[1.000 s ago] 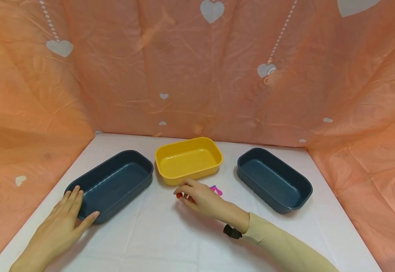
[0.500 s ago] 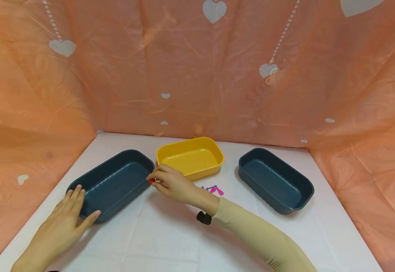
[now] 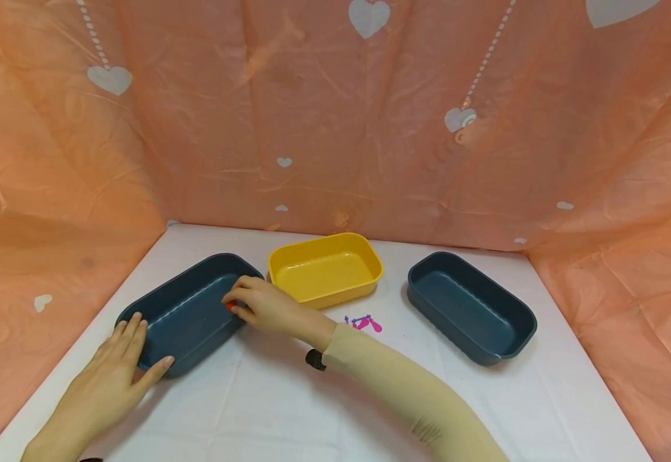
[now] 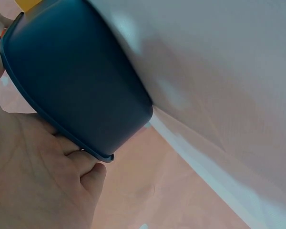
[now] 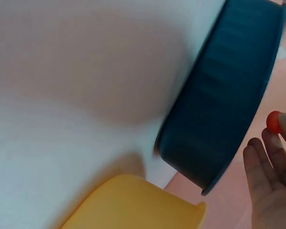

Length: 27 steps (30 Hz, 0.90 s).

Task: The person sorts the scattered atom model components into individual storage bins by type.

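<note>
Between the thumb and fingers of my right hand (image 3: 263, 307) is a small round red object (image 5: 273, 122), mostly covered in the head view. That hand is over the right part of the left dark blue tray (image 3: 165, 327), above its inside. My left hand (image 3: 101, 382) rests on the near left end of the same tray. Its fingers lie straight across the rim, and its thumb reaches along the near side. In the left wrist view the tray's outer wall (image 4: 81, 81) fills the middle, with fingers partly hidden behind the rim.
A yellow tray (image 3: 326, 299) stands at the back middle, close beside the left blue tray. Another dark blue tray (image 3: 462, 308) is on the right. Small pink and purple pieces (image 3: 364, 323) lie on the white-covered table (image 3: 289, 410). Orange cloth (image 3: 312, 115) hangs behind and at both sides.
My right hand has moved left with the red object, from in front of the yellow tray to over the left blue tray. My left hand stays on the rim.
</note>
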Each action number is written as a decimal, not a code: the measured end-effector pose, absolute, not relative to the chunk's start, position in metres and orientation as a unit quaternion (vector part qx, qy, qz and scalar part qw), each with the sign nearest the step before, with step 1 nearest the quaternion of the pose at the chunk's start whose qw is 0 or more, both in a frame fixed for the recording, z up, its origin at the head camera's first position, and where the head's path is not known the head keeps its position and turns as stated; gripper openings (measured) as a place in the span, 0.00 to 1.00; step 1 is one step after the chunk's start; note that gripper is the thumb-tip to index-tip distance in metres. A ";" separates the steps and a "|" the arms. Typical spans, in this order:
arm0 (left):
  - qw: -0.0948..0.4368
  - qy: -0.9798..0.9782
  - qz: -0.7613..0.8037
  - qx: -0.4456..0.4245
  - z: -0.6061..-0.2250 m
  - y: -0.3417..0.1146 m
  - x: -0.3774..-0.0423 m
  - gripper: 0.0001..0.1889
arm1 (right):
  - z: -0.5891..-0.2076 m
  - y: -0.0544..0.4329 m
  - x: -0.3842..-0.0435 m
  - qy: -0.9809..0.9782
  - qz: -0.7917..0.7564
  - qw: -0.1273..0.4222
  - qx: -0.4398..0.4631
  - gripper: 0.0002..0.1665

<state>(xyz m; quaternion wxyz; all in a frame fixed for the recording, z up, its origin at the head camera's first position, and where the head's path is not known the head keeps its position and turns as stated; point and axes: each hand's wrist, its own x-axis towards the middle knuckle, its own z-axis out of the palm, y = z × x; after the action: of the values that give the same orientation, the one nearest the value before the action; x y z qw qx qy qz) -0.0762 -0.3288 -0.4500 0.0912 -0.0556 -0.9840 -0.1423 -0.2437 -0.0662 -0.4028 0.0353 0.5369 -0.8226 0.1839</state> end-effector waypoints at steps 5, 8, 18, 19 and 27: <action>0.092 -0.984 -0.142 -0.055 -0.449 -0.329 -0.076 0.48 | -0.405 -0.076 -0.248 -0.828 0.157 0.032 0.537 0.16; 0.091 -0.984 -0.141 -0.055 -0.449 -0.329 -0.076 0.48 | -0.407 -0.080 -0.251 -0.832 0.150 0.027 0.534 0.17; 0.098 -0.983 -0.141 -0.060 -0.451 -0.329 -0.076 0.47 | -0.413 -0.082 -0.258 -0.843 0.175 0.004 0.508 0.17; 0.099 -0.983 -0.141 -0.060 -0.451 -0.329 -0.076 0.47 | -0.414 -0.081 -0.258 -0.844 0.177 0.001 0.506 0.17; 0.102 -0.983 -0.141 -0.060 -0.452 -0.330 -0.076 0.47 | -0.412 -0.078 -0.256 -0.843 0.192 0.006 0.503 0.16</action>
<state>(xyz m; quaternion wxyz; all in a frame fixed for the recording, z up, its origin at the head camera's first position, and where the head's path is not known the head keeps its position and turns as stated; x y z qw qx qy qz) -0.0765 -0.3295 -0.4522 0.1017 -0.0603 -0.9830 -0.1406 -0.2556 -0.0784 -0.4122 0.0061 0.5031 -0.8427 0.1915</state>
